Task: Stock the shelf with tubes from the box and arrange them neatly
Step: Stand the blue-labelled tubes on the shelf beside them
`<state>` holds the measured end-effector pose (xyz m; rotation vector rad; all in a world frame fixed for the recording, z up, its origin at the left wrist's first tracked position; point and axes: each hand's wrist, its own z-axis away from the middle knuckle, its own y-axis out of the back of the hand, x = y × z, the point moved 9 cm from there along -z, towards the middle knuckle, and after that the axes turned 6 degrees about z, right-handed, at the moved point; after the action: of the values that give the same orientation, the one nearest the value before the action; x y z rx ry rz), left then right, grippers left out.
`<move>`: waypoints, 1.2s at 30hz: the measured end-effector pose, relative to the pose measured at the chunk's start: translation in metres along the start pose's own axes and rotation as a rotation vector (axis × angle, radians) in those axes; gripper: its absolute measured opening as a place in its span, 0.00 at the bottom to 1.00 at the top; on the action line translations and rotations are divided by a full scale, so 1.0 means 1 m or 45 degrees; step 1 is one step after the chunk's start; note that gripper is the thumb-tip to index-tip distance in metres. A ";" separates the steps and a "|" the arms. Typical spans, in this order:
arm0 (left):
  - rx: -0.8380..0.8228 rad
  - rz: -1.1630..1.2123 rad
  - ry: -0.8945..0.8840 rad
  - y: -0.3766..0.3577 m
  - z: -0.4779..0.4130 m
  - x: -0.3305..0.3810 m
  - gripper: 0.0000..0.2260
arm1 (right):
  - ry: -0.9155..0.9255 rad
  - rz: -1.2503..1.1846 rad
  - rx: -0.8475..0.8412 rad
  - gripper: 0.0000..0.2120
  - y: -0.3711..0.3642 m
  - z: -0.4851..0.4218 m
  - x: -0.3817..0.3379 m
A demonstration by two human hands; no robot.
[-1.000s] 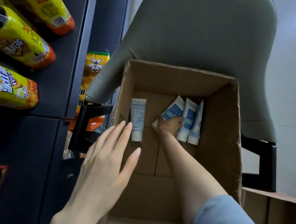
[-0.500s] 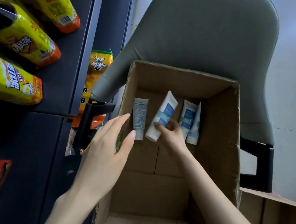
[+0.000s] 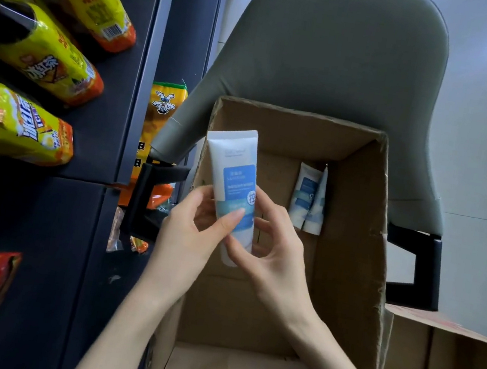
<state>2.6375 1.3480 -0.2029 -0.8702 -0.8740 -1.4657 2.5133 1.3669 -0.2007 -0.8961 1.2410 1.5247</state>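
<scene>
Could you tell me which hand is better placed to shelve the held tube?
Probably the left hand: it holds the tube and is nearer the shelf, while the right hand is nearer the two tubes in the box.

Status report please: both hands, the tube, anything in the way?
Left hand and right hand both grip one tube, held above the box. Two more tubes visible inside. Black chair armrest stands between box and shelf.

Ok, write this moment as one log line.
tube: over box | left hand: grips tube | right hand: grips tube | box: two more tubes visible
</scene>
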 end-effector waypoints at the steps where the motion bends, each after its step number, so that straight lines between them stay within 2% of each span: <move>1: -0.001 0.024 0.007 0.001 0.000 -0.001 0.13 | 0.009 0.004 0.006 0.29 -0.001 0.000 -0.002; 6: 0.051 0.073 0.013 0.012 0.005 -0.003 0.15 | 0.031 -0.038 -0.038 0.29 -0.012 0.002 -0.008; 9: 0.093 0.113 0.028 0.025 0.009 -0.003 0.17 | 0.111 0.048 -0.098 0.25 -0.017 -0.001 -0.012; 15: 0.290 0.246 0.045 0.071 0.015 -0.009 0.14 | -0.070 0.231 0.094 0.15 0.003 -0.018 0.044; 19: 0.334 0.279 0.062 0.086 0.022 -0.015 0.14 | -0.237 0.427 0.062 0.18 -0.004 -0.032 0.095; 22: 0.353 0.293 0.067 0.089 0.027 -0.021 0.13 | -0.421 0.504 -0.048 0.24 -0.026 -0.042 0.131; 27: 0.391 0.322 0.081 0.091 0.033 -0.032 0.11 | -0.616 0.235 -0.042 0.28 -0.063 -0.058 0.150; 36: 0.401 0.332 0.098 0.094 0.040 -0.042 0.15 | -0.678 0.181 -0.109 0.32 -0.100 -0.088 0.178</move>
<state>2.7349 1.3966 -0.2189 -0.6594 -0.8693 -1.0927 2.5554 1.3234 -0.4147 -0.4125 0.8668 1.7907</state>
